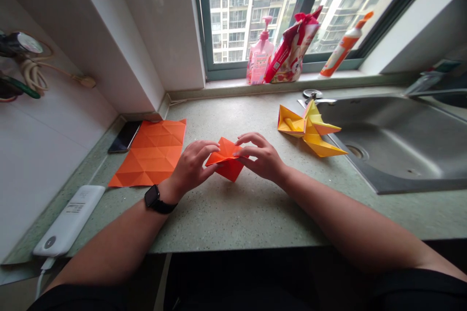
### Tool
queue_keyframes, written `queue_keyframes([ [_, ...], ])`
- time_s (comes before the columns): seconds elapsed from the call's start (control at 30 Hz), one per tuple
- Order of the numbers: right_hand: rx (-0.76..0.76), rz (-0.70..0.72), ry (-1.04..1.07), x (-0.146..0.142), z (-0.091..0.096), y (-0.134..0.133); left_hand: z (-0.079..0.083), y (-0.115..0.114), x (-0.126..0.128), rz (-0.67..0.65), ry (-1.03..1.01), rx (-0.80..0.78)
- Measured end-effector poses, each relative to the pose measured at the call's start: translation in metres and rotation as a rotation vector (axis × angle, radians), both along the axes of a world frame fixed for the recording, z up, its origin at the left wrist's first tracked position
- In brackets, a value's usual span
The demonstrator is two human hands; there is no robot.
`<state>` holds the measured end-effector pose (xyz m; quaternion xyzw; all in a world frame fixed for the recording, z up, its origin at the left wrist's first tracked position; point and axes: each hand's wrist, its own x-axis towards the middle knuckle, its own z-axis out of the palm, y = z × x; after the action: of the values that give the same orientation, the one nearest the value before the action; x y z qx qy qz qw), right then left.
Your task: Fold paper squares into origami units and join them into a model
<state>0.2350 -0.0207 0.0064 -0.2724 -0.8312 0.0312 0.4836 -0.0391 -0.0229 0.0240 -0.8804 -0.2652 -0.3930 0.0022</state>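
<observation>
Over the middle of the counter, a partly folded piece of orange origami paper is held between both hands, one pointed corner facing me. My left hand pinches its left corner between thumb and fingers. On the opposite side, my right hand grips the right corner, its fingertips on the upper folds. A creased orange sheet lies flat to the left of my left hand. To the right, beside the sink, rests a folded yellow paper piece with several points.
A phone lies by the left wall, partly against the orange sheet. Nearer stands a white power bank with a cable. The sink is at right. A pump bottle, red bag and orange-white bottle line the windowsill.
</observation>
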Motion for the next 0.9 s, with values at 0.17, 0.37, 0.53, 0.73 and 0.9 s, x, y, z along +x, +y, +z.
queue_keyframes([
  [0.17, -0.042, 0.019, 0.000, -0.003, -0.002, -0.004, 0.002, -0.007, 0.005, -0.010, -0.041, 0.018],
  [0.37, -0.374, 0.045, 0.084, -0.002, -0.016, 0.001, 0.005, -0.009, 0.001, -0.025, -0.086, 0.052],
  [0.53, -0.478, 0.039, 0.048, -0.001, -0.016, 0.002, 0.005, -0.008, -0.001, 0.002, -0.075, 0.033],
  [0.73, -0.280, 0.022, 0.025, -0.005, -0.004, -0.008, 0.004, -0.009, 0.001, 0.022, -0.123, -0.015],
  [0.9, -0.094, -0.003, 0.023, -0.010, 0.004, -0.014, 0.005, -0.013, 0.003, 0.008, -0.168, -0.024],
])
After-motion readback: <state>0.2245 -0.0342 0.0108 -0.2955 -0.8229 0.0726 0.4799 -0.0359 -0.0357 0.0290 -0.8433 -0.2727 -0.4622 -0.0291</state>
